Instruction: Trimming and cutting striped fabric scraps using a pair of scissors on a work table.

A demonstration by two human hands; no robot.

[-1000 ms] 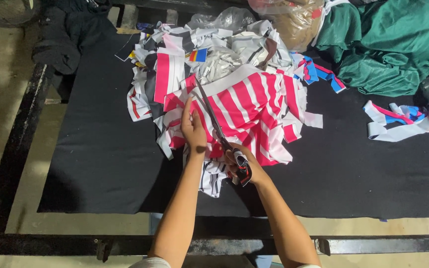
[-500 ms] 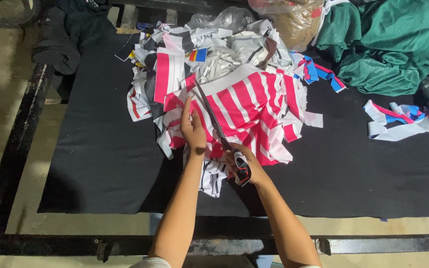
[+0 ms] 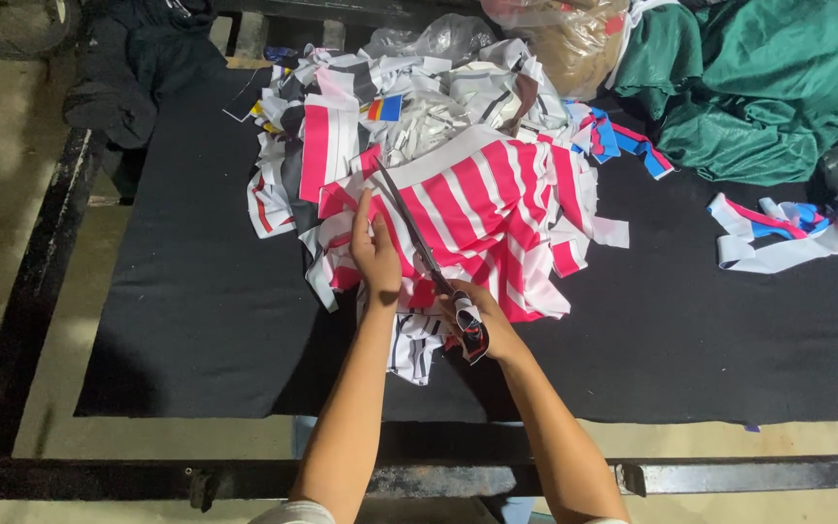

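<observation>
A pink and white striped cloth (image 3: pixel 497 209) lies spread on the black table mat (image 3: pixel 196 320). My left hand (image 3: pixel 375 254) presses flat on its left part, fingers pointing away from me. My right hand (image 3: pixel 477 325) grips the red and black handles of long scissors (image 3: pixel 417 238). The blades run up and left across the striped cloth, close to my left hand's fingers. A small white piece with dark stripes (image 3: pixel 414 344) lies under my wrists.
A heap of cut cloth scraps (image 3: pixel 419 87) sits behind the striped cloth. Green fabric (image 3: pixel 778 87) is piled at the back right, with blue, pink and white strips (image 3: pixel 778 233) at the right. A dark garment (image 3: pixel 138 68) hangs at the back left. A metal frame (image 3: pixel 419 477) edges the table.
</observation>
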